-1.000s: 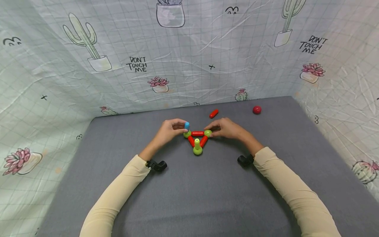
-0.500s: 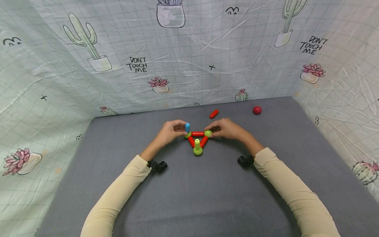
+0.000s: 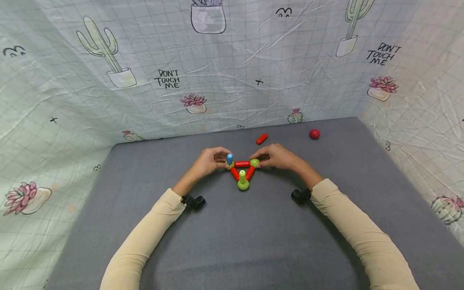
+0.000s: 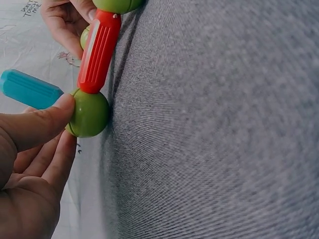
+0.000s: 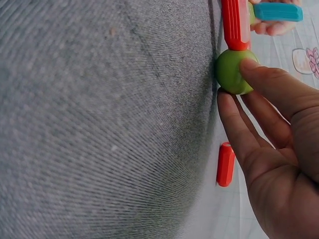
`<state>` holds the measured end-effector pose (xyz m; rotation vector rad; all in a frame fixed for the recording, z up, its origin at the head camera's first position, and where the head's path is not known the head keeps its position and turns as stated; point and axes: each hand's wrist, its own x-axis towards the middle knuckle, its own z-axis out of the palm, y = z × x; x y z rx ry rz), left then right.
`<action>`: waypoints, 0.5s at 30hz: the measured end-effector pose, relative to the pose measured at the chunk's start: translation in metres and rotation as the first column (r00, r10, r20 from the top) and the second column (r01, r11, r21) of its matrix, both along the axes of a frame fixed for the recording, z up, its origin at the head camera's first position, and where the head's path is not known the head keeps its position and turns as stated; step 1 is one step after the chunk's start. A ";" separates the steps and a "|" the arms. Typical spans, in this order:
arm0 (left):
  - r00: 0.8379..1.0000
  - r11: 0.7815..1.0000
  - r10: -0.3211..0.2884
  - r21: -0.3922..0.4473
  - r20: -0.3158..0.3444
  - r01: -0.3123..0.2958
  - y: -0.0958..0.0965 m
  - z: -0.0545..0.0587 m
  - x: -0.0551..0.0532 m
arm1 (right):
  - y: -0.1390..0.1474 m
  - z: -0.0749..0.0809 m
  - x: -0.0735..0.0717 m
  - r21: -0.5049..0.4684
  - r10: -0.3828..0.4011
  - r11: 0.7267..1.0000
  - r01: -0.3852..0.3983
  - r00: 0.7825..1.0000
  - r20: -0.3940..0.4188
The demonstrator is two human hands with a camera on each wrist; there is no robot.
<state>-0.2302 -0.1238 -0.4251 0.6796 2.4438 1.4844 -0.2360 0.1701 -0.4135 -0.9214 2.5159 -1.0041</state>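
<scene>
Three red rods [image 3: 241,164] form a triangle at the centre of the head view, on the table [image 3: 232,241]. The left hand [image 3: 211,160] pinches the left green ball [image 3: 230,166], below an upright blue rod [image 3: 230,159]; the right hand [image 3: 277,157] pinches the right green ball [image 3: 255,163]. A green rod [image 3: 242,176] tops the lower green ball [image 3: 243,185]; a loose red rod [image 3: 262,139] and a red ball [image 3: 314,134] lie toward upper right. In the left wrist view, the left hand's grip sits left of centre; in the right wrist view, the right hand's is at upper right.
</scene>
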 end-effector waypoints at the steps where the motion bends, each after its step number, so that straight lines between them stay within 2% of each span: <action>1: 1.000 1.000 -0.004 -0.010 -0.002 0.004 0.000 0.001 0.001 | 0.000 0.000 0.000 0.003 0.000 1.000 0.000 1.000 0.001; 9: 0.996 0.994 -0.029 -0.103 -0.082 0.020 -0.003 0.000 0.003 | -0.002 0.000 0.001 -0.008 0.021 1.000 -0.021 1.000 0.011; 15: 0.991 0.993 -0.022 -0.115 -0.131 0.007 -0.001 -0.002 0.002 | -0.001 0.002 0.001 -0.007 0.008 1.000 -0.008 1.000 0.021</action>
